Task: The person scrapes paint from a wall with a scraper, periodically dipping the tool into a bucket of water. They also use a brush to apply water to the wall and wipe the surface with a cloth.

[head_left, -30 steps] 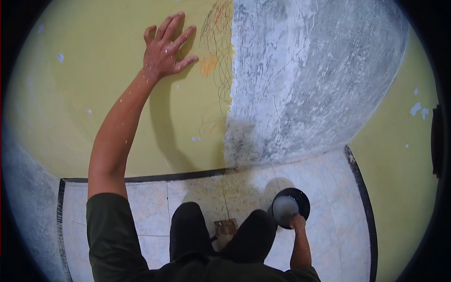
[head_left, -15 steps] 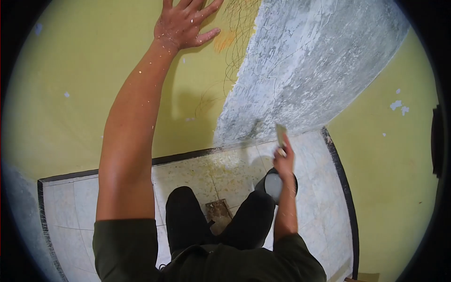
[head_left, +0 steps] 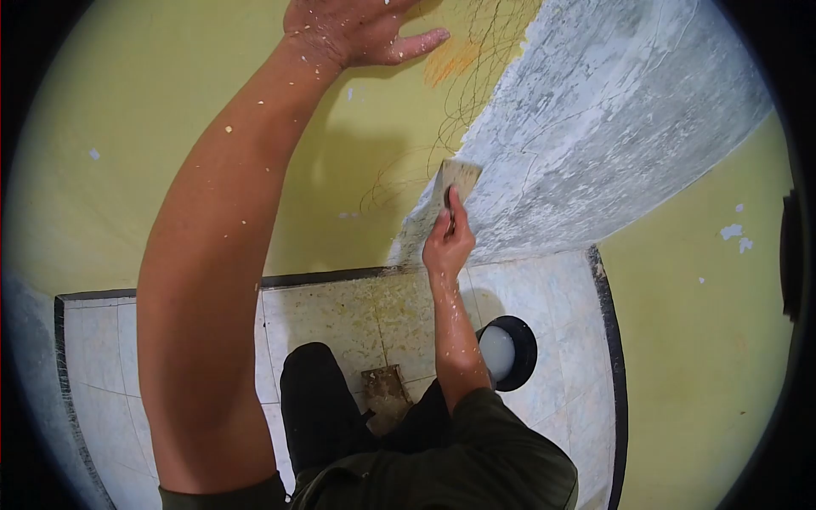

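My left hand (head_left: 361, 32) rests on the yellow painted wall (head_left: 340, 127) at the top, thumb stretched out and the other fingers partly cut off by the frame. Pale flecks dot the hand and forearm. In my right hand (head_left: 449, 248) is a scraper (head_left: 463, 173) with a wide flat blade. Its blade lies at the border between the yellow paint and a bare grey-white patch (head_left: 561, 153). Black and orange scribbles (head_left: 455, 59) mark the paint between my two hands.
A black bucket (head_left: 529, 353) of whitish liquid stands on the tiled floor (head_left: 561, 297), right of my right forearm. Paint chips (head_left: 348, 310) litter the tiles below the wall. A brown, worn block-like object (head_left: 387, 387) lies between my legs. Dark skirting (head_left: 331, 278) edges the floor.
My right hand has swung up and left with the scraper, from low on the bare patch to the paint's edge. My left hand stays on the wall while the view shifts.
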A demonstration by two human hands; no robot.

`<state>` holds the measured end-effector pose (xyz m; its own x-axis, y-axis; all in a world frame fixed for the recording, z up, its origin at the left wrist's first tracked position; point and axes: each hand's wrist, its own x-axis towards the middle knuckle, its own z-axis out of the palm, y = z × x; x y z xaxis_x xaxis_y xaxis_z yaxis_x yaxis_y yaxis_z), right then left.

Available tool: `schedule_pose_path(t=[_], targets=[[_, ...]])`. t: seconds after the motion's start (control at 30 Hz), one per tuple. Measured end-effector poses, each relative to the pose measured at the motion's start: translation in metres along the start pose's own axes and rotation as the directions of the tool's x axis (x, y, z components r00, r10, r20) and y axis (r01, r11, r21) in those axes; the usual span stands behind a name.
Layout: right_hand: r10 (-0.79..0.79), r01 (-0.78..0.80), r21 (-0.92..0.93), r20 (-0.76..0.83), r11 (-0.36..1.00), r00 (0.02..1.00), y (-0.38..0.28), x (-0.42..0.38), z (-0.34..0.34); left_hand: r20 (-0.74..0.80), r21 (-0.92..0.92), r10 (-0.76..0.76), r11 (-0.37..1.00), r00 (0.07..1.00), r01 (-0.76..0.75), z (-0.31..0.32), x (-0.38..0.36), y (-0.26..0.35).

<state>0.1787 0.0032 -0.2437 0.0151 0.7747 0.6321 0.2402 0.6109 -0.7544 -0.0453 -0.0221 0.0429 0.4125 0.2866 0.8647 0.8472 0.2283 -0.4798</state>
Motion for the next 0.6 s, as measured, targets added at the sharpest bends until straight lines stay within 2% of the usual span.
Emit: schedule_pose_path(t=[0.03,0.07,0.1,0.13,0.2,0.27,0.3,0.37,0.5,0.57,0.6], targets=[[0.017,-0.017,0.026,0.004,1.000,1.000,-0.013,0.009,-0.001,0.009,-0.006,0.002,1.000,1.000,-0.002,0.001,0.000,0.000],[0.111,-0.113,0.040,0.053,0.993,0.992,-0.024,0.013,-0.005,-0.020,0.001,0.003,1.000,1.000,-0.003,0.002,0.000,-0.001],[0.123,-0.125,0.036,0.052,0.991,0.991,-0.011,0.005,-0.008,-0.052,0.008,0.007,1.000,0.999,-0.007,0.002,0.000,0.000],[-0.032,0.033,-0.028,0.023,0.999,0.999,0.002,-0.002,-0.009,-0.042,0.012,0.009,1.000,0.999,-0.008,0.002,0.000,0.000],[-0.203,0.202,-0.085,-0.002,0.976,0.979,0.007,-0.006,-0.008,-0.021,0.029,0.007,1.000,1.000,-0.007,0.000,0.002,-0.001],[0.160,-0.154,-0.071,0.097,0.986,0.982,-0.006,-0.014,-0.015,0.011,0.032,0.001,0.999,1.000,-0.001,-0.001,0.001,0.001],[0.159,-0.153,-0.070,0.095,0.986,0.983,-0.015,-0.004,-0.013,0.009,0.031,0.003,1.000,1.000,-0.003,-0.001,0.001,0.000],[-0.008,0.009,0.037,-0.018,0.999,1.000,-0.026,0.022,-0.006,0.015,0.025,-0.003,1.000,1.000,0.002,0.000,-0.001,-0.001],[0.022,-0.022,0.031,-0.009,0.999,1.000,-0.021,0.009,-0.006,-0.004,0.004,0.002,1.000,1.000,-0.002,0.001,0.000,0.002],[0.132,-0.130,-0.027,0.073,0.991,0.989,0.007,-0.026,-0.010,0.016,-0.003,-0.006,1.000,1.000,0.006,-0.002,0.001,-0.001],[0.136,-0.138,0.033,0.065,0.990,0.989,0.006,-0.024,-0.010,0.017,-0.004,-0.010,1.000,1.000,0.010,-0.004,0.001,0.000]])
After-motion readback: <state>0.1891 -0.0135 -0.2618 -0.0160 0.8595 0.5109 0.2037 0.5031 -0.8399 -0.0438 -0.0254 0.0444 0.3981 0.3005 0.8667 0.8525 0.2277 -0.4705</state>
